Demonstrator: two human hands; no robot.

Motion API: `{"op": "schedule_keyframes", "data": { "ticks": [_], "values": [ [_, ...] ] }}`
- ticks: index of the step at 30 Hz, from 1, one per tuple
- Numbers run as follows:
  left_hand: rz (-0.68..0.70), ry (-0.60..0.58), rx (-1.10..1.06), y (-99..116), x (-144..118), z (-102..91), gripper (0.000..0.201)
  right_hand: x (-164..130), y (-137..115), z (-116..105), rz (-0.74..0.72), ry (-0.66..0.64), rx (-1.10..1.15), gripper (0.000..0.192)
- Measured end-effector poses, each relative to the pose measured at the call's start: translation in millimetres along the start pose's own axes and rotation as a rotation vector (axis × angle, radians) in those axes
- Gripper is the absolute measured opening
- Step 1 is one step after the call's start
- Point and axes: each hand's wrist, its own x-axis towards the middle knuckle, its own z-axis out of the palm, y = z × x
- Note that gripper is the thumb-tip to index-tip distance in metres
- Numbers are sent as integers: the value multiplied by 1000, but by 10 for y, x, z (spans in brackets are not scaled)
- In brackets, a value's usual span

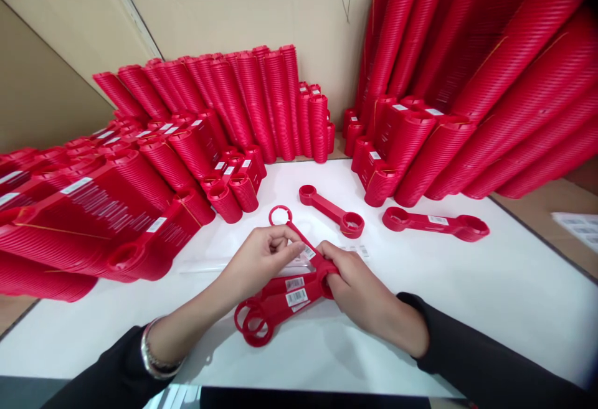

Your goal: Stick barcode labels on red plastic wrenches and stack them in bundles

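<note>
Black sleeves (448,347) come in across the bench's (527,309) near edge, a silver bracelet (148,353) on my left wrist. Toward the middle of that edge, my right hand (362,284) is clamped on the gathered ends of the fanned red pieces (278,309). My left hand's (259,256) thumb and forefinger meet the topmost bar beside its white label (309,253); whether they pinch it, I cannot tell. Two loose ringed pieces (329,208) lie farther back, right of centre. Red stacks (252,104) crowd the left, far and right edges.

Red pieces (277,310) bear white labels (296,297) with black stripes.
</note>
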Motion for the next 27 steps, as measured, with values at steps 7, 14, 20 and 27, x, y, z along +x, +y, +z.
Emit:
{"op": "schedule_keyframes", "data": {
  "ticks": [7, 14, 20, 27],
  "values": [
    [19, 29, 32, -54, 22, 25, 24, 16, -6, 2, 11, -2, 5, 23],
    [53, 51, 113, -91, 13, 50, 26, 6, -5, -6, 11, -4, 5, 23],
    [320, 194, 684, -112, -16, 115, 23, -4, 2, -5, -22, 12, 10, 23],
    [406, 452, 852, -170, 92, 6, 25, -20, -12, 1, -55, -17, 62, 27]
  ]
}}
